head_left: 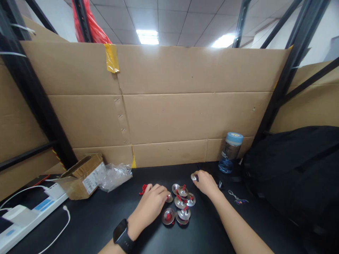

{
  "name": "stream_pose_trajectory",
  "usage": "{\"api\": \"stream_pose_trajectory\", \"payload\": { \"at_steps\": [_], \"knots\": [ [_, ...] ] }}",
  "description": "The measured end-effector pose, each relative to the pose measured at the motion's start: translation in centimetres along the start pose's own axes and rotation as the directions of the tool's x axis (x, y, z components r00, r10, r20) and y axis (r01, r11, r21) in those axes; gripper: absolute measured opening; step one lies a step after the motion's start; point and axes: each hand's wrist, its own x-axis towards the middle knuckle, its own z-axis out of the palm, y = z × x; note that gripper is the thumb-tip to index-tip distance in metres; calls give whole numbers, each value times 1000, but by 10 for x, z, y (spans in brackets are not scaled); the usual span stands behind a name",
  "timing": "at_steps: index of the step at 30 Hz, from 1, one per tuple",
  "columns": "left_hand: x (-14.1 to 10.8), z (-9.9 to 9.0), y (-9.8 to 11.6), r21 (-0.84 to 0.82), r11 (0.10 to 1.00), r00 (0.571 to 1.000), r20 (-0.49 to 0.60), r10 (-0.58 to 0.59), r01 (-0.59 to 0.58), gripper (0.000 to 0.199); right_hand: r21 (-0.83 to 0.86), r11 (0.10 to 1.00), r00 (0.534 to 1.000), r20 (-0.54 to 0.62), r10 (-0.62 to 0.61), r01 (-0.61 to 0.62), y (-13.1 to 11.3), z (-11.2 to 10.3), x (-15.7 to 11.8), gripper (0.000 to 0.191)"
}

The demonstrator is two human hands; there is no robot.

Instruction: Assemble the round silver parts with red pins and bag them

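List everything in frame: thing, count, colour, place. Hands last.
small round metal finger cymbals: about eight, silver with red cords, clustered on the table between the hands
black table: one, bottom of view
clear plastic water bottle: one, blue lid, upright, back right
black backpack: one, right
open cardboard box: one, brown, back left
crumpled clear plastic bag: one, beside the box
white power strip: one, far left
small metal key ring: one, right of the right forearm
cardboard wall: brown, behind the table
left hand: black smartwatch on its wrist, touching a cymbal
right hand: closed on one cymbal
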Motion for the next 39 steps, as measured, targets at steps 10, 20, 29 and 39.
{"api": "stream_pose_trajectory", "payload": {
  "at_steps": [10, 20, 29, 39],
  "knots": [
    [-1, -2, -2, 21, 999, 998, 53, -28, 27, 22, 14, 1000, 995, -93, 21, -19, -5, 3, 0, 39],
    [0, 12, -8, 40, 997, 997, 35, -65, 64, 12, 316, 879, 927, -234, -293, 357, -39, -4, -18, 39],
    [0, 3, -8, -203, 967, 985, -44, -166, 154, 17, 605, 598, 830, -211, -517, 526, -78, -17, -45, 50],
    [3, 0, 5, -527, 836, 962, -115, -248, 152, 12, 672, 536, 847, -285, -449, 511, -90, -7, -48, 55]
  ]
}}
